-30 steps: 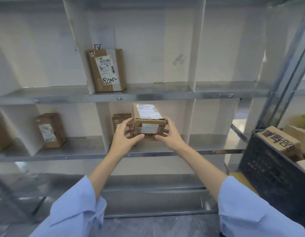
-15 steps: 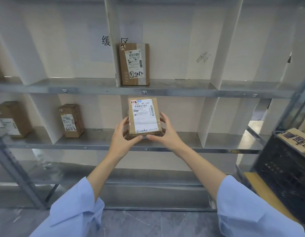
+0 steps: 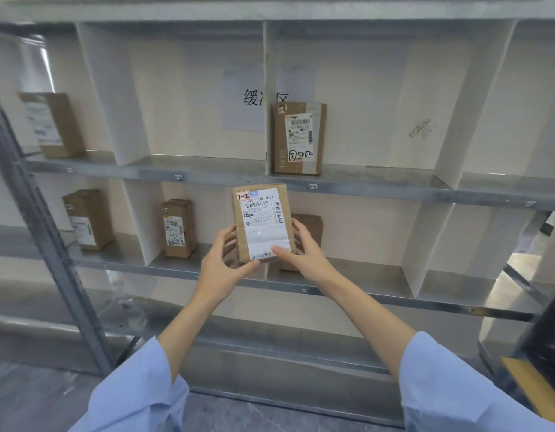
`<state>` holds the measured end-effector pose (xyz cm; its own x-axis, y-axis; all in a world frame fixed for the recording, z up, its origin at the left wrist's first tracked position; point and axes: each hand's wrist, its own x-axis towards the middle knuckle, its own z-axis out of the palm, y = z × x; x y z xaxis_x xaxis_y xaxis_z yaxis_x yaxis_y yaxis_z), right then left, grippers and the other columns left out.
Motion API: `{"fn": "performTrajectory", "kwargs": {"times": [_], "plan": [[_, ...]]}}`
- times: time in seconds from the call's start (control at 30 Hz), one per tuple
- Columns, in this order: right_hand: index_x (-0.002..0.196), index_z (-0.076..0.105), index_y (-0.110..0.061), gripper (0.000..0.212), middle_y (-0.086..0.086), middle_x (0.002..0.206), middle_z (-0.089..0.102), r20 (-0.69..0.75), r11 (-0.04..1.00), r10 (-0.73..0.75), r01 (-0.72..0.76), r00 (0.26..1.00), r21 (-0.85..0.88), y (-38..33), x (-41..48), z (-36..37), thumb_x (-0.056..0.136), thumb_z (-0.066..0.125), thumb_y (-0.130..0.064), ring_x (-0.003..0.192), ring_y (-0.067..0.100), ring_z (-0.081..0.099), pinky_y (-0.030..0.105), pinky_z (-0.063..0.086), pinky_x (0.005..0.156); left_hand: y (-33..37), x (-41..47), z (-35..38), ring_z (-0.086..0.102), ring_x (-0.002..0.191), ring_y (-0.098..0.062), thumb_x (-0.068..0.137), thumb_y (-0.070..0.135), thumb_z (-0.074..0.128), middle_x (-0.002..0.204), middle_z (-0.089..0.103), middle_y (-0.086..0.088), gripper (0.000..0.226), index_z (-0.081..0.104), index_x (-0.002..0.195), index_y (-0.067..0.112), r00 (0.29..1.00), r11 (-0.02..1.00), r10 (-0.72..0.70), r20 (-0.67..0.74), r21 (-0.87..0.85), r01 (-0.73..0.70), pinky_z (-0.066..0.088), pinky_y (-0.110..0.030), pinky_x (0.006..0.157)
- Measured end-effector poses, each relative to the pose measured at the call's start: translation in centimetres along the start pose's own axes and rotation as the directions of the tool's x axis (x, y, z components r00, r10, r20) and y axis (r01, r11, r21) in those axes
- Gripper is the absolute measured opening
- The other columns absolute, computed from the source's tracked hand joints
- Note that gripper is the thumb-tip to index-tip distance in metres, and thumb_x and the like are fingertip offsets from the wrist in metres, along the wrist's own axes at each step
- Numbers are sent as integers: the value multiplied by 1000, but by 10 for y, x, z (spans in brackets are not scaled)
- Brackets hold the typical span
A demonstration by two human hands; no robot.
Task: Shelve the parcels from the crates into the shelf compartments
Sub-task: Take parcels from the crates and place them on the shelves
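Note:
I hold a small brown parcel (image 3: 261, 219) upright in front of the metal shelf (image 3: 363, 185), its white label facing me with a red "1-2" tag at the top left. My left hand (image 3: 221, 266) grips its lower left corner. My right hand (image 3: 301, 249) grips its lower right side, thumb across the label. The parcel hangs before the lower row, level with the divider between two compartments. The upper compartment tagged 1-2 (image 3: 178, 177) holds nothing.
Other brown parcels stand in compartments: one (image 3: 299, 137) above tagged 1-3, one (image 3: 178, 227) lower left, one (image 3: 87, 218) further left, one (image 3: 53, 124) upper left, one (image 3: 310, 232) behind my right hand. A black crate (image 3: 544, 347) is at the right edge. A grey upright post (image 3: 45, 226) stands left.
I turned the parcel from lying flat to upright with its label facing me and raised it slightly. My view shifted left, so the crate has slid almost out at the right.

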<state>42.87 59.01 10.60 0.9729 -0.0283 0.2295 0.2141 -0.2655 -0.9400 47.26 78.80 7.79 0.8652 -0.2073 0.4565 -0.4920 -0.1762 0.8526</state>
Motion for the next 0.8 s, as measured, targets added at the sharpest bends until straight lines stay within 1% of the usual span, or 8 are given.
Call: {"fn": "performTrajectory", "kwargs": {"times": [0.1, 0.17, 0.23, 0.43, 0.53, 0.67, 0.73, 0.8], "plan": [[150, 24, -27, 77, -14, 142, 42, 33, 1000, -25, 25, 999, 8, -4, 15, 27, 90, 71, -22, 126, -1, 42, 13, 37, 99, -3, -1, -29, 48, 113, 16, 73, 17, 86, 125, 51, 29, 79, 42, 138, 30, 998, 997, 11, -54, 75, -7, 40, -10, 93], [150, 23, -28, 79, -7, 151, 40, 46, 999, -35, 35, 998, -1, -5, 26, 45, 88, 73, -27, 132, 9, 42, 31, 37, 109, -5, -1, -49, 49, 113, 14, 73, 18, 85, 125, 49, 33, 79, 39, 135, 38, 996, 993, 17, -85, 117, -7, 41, -12, 92], [150, 22, -28, 82, -4, 154, 39, 67, 999, -50, 51, 996, -3, -7, 39, 64, 87, 74, -31, 134, 15, 43, 39, 38, 111, -9, 0, -68, 49, 112, 14, 73, 18, 85, 124, 48, 36, 81, 38, 133, 43, 993, 988, 19, -114, 156, -1, 42, -14, 92], [153, 19, -23, 89, -6, 147, 41, 124, 996, -85, 80, 989, 39, -15, 89, 117, 85, 77, -25, 114, 2, 49, 13, 43, 84, -21, 14, -116, 50, 104, 17, 73, 17, 84, 126, 46, 36, 84, 37, 139, 38, 984, 974, -6, -178, 220, 45, 44, -11, 84], [152, 19, -22, 91, -8, 134, 46, 124, 993, -106, 100, 987, 57, -17, 122, 141, 83, 79, -19, 107, 2, 54, 21, 50, 88, -30, 30, -136, 49, 106, 18, 74, 9, 81, 121, 43, 41, 82, 36, 136, 39, 979, 966, 1, -206, 253, 52, 42, -6, 82], [125, 43, -37, 63, 5, 131, 54, 120, 988, -153, 151, 981, 25, -19, 174, 168, 78, 83, -25, 116, 18, 58, 47, 52, 98, -45, 63, -162, 50, 112, 4, 74, 5, 80, 124, 43, 37, 82, 36, 138, 32, 972, 957, 37, -231, 289, 33, 41, -7, 90], [134, 41, -23, 69, 5, 132, 55, 102, 984, -170, 164, 980, 65, -26, 201, 177, 79, 82, -19, 116, 19, 58, 44, 52, 98, -52, 86, -175, 50, 115, 3, 75, 6, 79, 125, 43, 36, 81, 35, 137, 35, 969, 958, 53, -242, 287, 20, 45, -21, 98], [140, 37, -14, 75, -1, 132, 53, 77, 978, -191, 183, 979, 100, -36, 228, 184, 80, 81, -18, 119, 19, 57, 41, 51, 99, -55, 114, -188, 49, 114, 10, 76, 6, 78, 125, 42, 37, 79, 35, 134, 37, 967, 957, 74, -244, 288, 0, 46, -24, 98]]}}
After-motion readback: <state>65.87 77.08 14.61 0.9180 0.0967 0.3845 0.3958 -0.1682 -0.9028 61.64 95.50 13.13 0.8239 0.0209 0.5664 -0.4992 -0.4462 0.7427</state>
